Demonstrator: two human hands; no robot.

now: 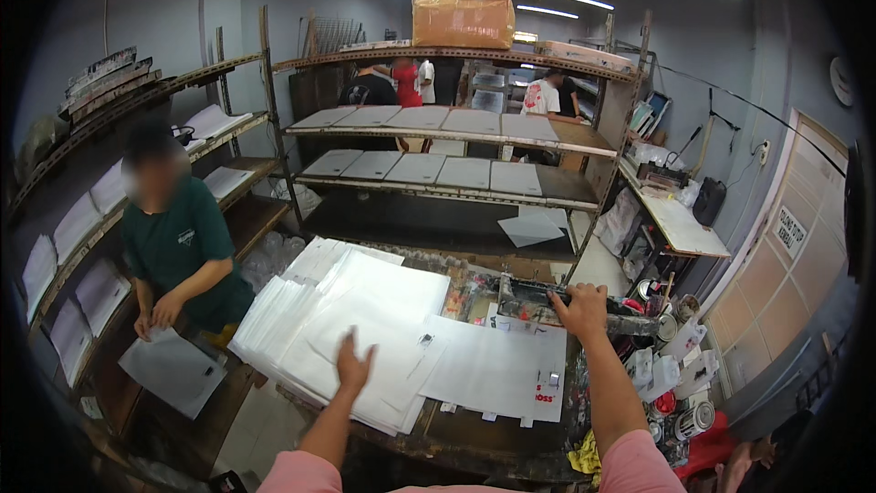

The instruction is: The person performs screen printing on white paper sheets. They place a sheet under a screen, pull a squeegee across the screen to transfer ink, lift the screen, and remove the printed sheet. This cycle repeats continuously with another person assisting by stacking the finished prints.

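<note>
My left hand point(353, 362) hovers over a big stack of white sheets point(342, 310), its fingers apart and nothing in it. Right of the stack, a white sheet point(488, 367) with a small dark print near its upper left lies on the worktable, overlapping the stack's edge. My right hand point(582, 312) is closed over an ink-stained frame point(525, 299), which looks like a screen-printing frame, at the table's far right. Part of the frame is hidden behind my fingers.
At left, a person in a green shirt point(187, 237) holds a grey-white sheet point(173, 370) beside a sheet-filled rack point(82, 228). Ahead, another rack point(447, 132) bears rows of sheets. Paint cans point(695, 420) and white containers point(659, 376) crowd the right side; a yellow cloth point(586, 455) hangs nearby.
</note>
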